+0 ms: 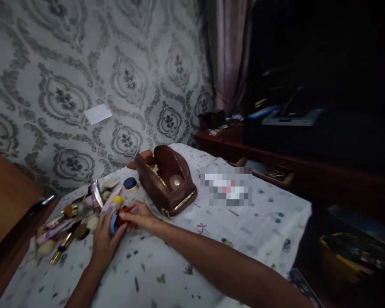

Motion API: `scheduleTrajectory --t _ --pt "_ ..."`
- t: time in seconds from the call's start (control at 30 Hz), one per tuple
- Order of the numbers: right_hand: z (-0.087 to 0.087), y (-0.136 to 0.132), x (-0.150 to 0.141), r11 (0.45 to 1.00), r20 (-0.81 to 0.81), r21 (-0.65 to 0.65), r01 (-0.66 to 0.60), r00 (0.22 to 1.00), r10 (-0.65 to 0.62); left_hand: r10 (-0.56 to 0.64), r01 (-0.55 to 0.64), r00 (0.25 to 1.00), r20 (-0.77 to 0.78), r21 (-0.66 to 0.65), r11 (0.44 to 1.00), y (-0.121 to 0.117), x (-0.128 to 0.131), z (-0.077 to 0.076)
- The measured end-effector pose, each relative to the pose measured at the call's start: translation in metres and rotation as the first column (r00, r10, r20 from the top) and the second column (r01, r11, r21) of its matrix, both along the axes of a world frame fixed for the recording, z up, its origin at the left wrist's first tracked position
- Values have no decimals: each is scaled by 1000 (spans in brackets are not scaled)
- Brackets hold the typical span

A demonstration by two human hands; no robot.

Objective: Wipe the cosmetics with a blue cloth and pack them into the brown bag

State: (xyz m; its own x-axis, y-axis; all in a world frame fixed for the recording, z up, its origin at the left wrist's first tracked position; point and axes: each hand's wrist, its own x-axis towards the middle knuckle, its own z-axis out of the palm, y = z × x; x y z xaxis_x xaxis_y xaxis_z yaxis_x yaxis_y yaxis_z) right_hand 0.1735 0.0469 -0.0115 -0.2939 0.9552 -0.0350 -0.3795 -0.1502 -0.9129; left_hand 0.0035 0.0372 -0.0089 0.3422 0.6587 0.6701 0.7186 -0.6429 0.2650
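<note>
Two small items, a dark red one point(124, 216) and a light blue one point(113, 221), sit between the person's hands above the near edge of a makeup pile; whether they are joined cannot be told. The right hand point(142, 216) pinches the red item between thumb and fingers, while the left hand point(105, 234) curls around the blue one. Just beyond the fingers lies a yellow-topped item point(117, 199). Leftward spreads the pile: a makeup brush with a gold ferrule point(63, 244), a pale round sponge point(46, 247) and a shiny pink tube point(96, 194). A dark-blue-lidded jar point(130, 185) stands between the pile and an unzipped brown leather bag point(165, 183). Everything rests on a white patterned cloth point(179, 265); behind it rises damask wallpaper point(128, 81), with a dark red wooden desk point(224, 143) to the right.
</note>
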Motion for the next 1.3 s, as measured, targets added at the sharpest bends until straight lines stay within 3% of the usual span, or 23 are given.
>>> scheduleTrajectory --t 0.23,0.37,0.53,0.7,0.87,1.13,1.3 --pt "2 -4 7 990 -37 134 -39 998 44 -42 93 976 214 -233 968 -1 1 7" --pt "1 -5 9 983 -38 170 -66 997 74 -47 196 933 356 -395 898 2 -2 5" --pt "2 -9 8 981 -79 171 -93 991 108 -63 324 880 471 -498 804 3 -3 6" --pt "4 -12 7 974 -29 212 -81 996 89 1 337 855 519 -557 759 3 -2 6" --pt "4 -13 3 964 44 265 -15 999 4 -34 410 831 556 -568 713 1 -2 11" --pt "6 -15 -3 944 194 319 83 969 -150 2 299 898 441 -612 732 0 -1 7" --pt "2 -13 -6 933 150 314 174 961 -230 -30 350 877 479 -595 723 0 -3 8"
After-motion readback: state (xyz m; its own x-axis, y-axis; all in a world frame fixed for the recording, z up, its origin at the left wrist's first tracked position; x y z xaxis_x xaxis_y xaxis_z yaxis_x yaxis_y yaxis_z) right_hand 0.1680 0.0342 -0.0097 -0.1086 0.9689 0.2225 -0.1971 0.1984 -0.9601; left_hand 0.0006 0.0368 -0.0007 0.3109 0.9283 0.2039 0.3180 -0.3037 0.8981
